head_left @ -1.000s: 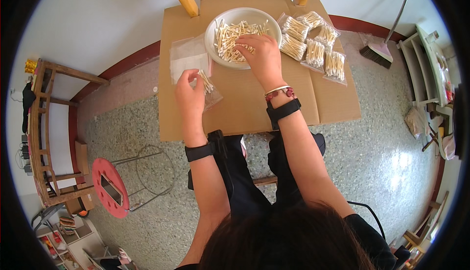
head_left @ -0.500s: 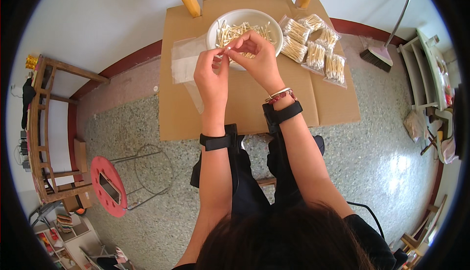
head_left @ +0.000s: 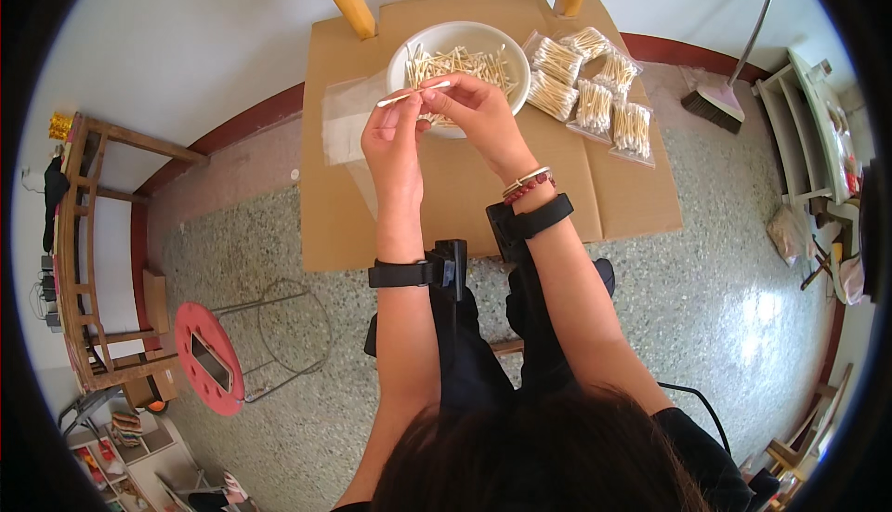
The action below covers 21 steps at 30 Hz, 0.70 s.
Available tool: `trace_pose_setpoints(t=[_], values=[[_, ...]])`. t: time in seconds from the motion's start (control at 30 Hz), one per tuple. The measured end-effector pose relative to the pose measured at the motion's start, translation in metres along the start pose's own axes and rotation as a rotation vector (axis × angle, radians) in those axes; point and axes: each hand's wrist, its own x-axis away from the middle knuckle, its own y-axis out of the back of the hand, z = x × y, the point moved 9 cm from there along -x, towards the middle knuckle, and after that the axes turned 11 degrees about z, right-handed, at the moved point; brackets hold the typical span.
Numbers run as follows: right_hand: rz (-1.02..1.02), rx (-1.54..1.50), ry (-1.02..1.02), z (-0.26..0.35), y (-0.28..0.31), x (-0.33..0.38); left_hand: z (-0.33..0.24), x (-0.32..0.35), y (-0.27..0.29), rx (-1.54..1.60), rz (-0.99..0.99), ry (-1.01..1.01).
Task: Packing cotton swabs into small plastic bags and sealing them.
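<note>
A cotton swab lies almost level across my fingertips, its white ends sticking out to either side. My left hand pinches it near the middle, the other fingers curled. From the right, my right hand grips the same swab between thumb and fingers, touching the left fingertips. Behind and below the hands stands a white bowl holding many loose swabs, partly hidden by my right hand. Clear plastic bags lie flat left of the bowl. Several bags packed with swabs lie to its right.
Everything rests on a cardboard sheet, with a yellow wooden chair frame at its far edge. A red stool bearing a phone stands at left. A broom leans at far right beside a pale shelf unit.
Both hands have shifted slightly left, and the swab now shows lengthwise between the fingertips; before, only a small white tip showed. The view has moved a little.
</note>
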Motion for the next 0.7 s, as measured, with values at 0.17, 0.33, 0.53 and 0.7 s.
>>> trace_pose_setpoints(t=[0.17,0.33,0.53,0.7], values=[[-0.019,-0.061,0.041,0.005,-0.005,0.0,-0.001,-0.002,0.001,0.004,0.011,-0.022],[-0.174,0.0,0.071,0.004,0.011,0.003,-0.027,0.007,-0.002,-0.352,-0.144,-0.268],[-0.235,0.661,0.244,0.028,0.0,0.008,-0.046,0.019,-0.021,-1.045,-0.121,-0.557],[-0.177,0.65,0.218,0.021,0.0,0.006,-0.039,0.016,-0.014,-0.993,-0.14,-0.501]])
